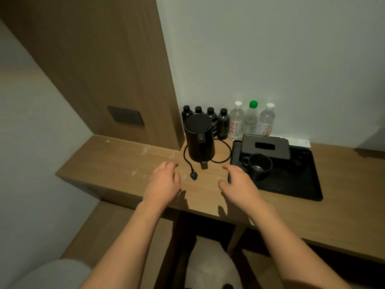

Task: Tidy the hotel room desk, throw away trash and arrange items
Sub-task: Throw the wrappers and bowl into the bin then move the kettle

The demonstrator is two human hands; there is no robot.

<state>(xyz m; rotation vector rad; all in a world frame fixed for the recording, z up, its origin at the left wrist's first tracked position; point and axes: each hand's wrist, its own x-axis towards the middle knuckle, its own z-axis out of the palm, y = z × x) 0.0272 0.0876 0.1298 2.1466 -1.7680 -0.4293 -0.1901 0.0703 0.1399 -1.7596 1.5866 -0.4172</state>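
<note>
1. Hovering over the wooden desk (116, 161), palms down, holding nothing: left hand (164, 180) and right hand (239, 182), fingers loosely spread and relaxed.
2. Standing upright just beyond the gap between the two hands: black kettle (199, 138), long axis vertical, handle pointing toward the person.
3. Looping round the kettle base and trailing toward the hands: black cord (226, 153), ending in a plug (193, 175) lying just right of the left hand's fingers.
4. Lying beside and beyond the right hand: black tray (295, 184), its near-left corner being covered by that hand.
5. Sitting on the tray just past the right fingertips: dark mug (260, 165), mouth up, handle pointing left.
6. Lying behind the mug: dark tissue box (265, 146), long axis running left to right.
7. Lining the wall beyond the kettle: four dark bottles (222, 123), partly hidden by it, then three clear water bottles (251, 119); label print being too blurred to read.
8. Showing under the desk between the forearms: pale object (208, 265), too indistinct to identify.
</note>
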